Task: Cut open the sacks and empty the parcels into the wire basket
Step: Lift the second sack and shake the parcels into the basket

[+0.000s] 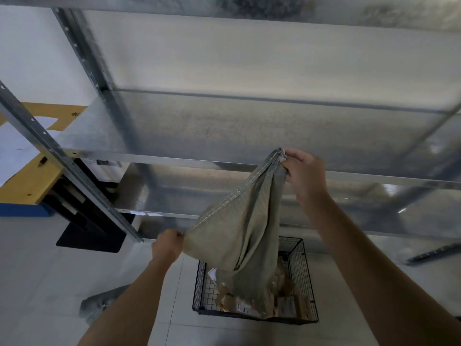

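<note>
Right hand is clenched on upper corner of grey-green sack, left hand gripped shut on lower stitched corner; sack is hung mouth-down over wire basket w/ parcels inside. Parcel labels too blurred to be read.

Storeroom or parcel depot: bare galvanised steel shelving, pale tiled floor, wire basket holding parcels.
</note>
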